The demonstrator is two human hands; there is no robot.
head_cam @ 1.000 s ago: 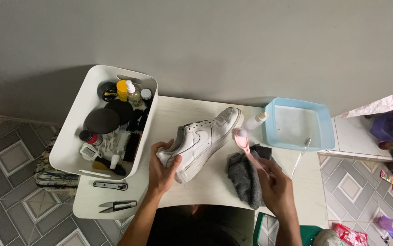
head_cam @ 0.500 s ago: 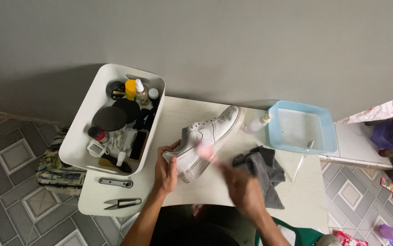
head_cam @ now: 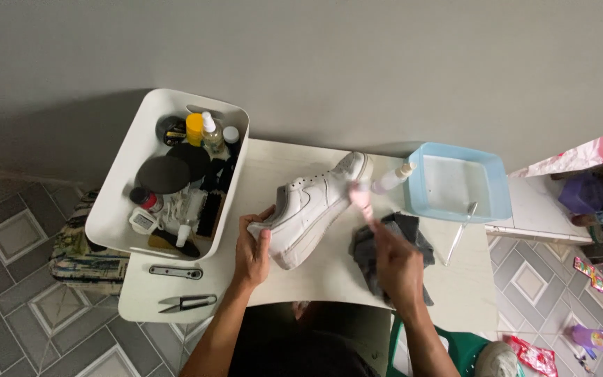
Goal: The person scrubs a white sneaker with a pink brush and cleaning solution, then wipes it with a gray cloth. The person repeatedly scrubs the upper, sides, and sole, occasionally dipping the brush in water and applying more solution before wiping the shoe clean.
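Your left hand grips the heel end of the white sneaker, fingers wrapped over the collar, and tilts it on its side near the middle of the worktop, with the toe pointing to the far edge. Your right hand is clenched on a pink brush, and its head touches the shoe's side close to the toe. The brush looks a little blurred, so I judge the scrubbing is in the middle, not finished. The upper already looks quite clean and evenly white. I cannot see foam or wet marks on it, so how much is left I cannot tell exactly; the sole side is turned away from view.

The sneaker seems smooth leather with a thick rubber sole, firm in shape. Under your right wrist lies a dark grey cloth, soft and crumpled. At the far right corner stands a light blue plastic basin, rectangular, with pale water inside, and a small spray bottle lies just beside it. A thin stick tool rests against the basin's near rim. At the left edge sits a white plastic bin full of bottles, brushes and tins, and near the left near corner lie a metal tool and small snips
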